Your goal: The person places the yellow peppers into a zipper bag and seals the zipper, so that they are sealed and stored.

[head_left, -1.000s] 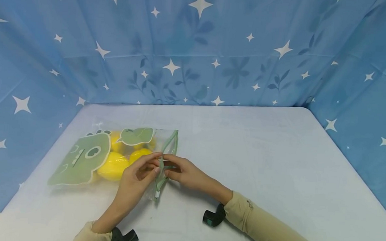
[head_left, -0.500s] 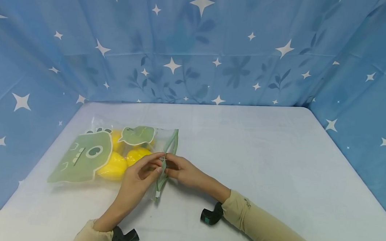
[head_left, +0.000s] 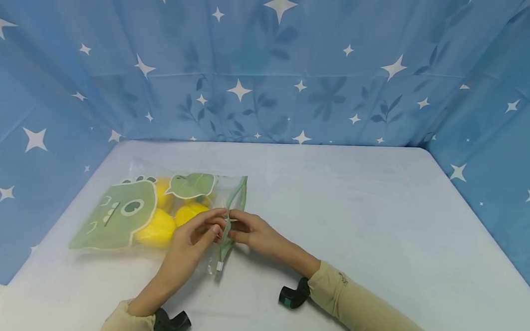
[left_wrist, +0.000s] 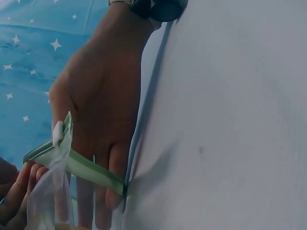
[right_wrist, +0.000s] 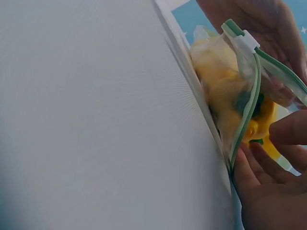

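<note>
A clear zip bag (head_left: 123, 213) printed with a green dinosaur lies on its side, its green-edged mouth towards the right. Several rounded yellow things (head_left: 158, 228) fill it; dark green parts show among them in the right wrist view. My left hand (head_left: 191, 244) holds one side of the mouth, fingers bent and thumb near the green strip. Facing it, my right hand (head_left: 263, 238) grips the mouth from the right. Through the plastic its fingers (left_wrist: 85, 201) show in the left wrist view. The white slider (right_wrist: 248, 41) sits at the near end, and the strips part beyond it.
A white cloth covers the table (head_left: 357, 215). Blue curtains (head_left: 270, 61) with white stars stand at the back and both sides. Black devices sit at my left wrist (head_left: 172, 325) and right wrist (head_left: 295, 293).
Both hands stay at the bag's mouth with only slight movement of the fingers. The green strips have shifted a little around the fingertips. The bag lies in nearly the same place.
</note>
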`<act>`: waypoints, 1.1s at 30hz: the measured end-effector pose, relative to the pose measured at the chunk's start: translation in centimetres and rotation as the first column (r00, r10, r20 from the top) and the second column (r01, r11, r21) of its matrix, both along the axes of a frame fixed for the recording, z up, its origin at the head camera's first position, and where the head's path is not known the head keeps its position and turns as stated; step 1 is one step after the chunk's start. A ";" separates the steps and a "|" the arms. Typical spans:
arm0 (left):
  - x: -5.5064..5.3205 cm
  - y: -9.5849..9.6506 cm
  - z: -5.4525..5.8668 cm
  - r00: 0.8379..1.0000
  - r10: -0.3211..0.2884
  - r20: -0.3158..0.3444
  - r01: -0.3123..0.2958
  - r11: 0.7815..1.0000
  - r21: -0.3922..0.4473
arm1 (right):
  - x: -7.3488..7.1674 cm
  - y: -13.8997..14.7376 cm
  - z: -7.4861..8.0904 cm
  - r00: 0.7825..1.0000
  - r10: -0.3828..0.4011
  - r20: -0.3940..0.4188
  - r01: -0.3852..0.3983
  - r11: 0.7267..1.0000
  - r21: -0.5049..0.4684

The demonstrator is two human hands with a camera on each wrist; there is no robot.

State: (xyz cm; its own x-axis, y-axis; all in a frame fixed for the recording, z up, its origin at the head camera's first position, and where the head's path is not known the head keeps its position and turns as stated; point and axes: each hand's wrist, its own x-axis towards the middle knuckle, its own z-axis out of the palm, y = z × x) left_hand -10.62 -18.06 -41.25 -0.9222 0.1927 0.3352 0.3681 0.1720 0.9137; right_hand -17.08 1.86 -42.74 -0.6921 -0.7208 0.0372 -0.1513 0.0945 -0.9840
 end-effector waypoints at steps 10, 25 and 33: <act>0.2 0.0 0.3 0.992 0.093 -0.089 -0.110 0.971 -0.211 | 0.4 0.8 -0.1 0.984 -0.087 0.157 0.107 0.987 -0.123; 0.3 0.0 0.5 0.961 0.077 -0.265 -0.162 0.934 -0.318 | 0.4 0.3 1.6 0.917 -0.186 0.353 0.257 0.952 -0.164; 0.4 0.1 0.4 0.973 0.062 -0.221 -0.131 0.940 -0.314 | 0.1 0.3 1.4 0.900 -0.207 0.383 0.287 0.944 -0.165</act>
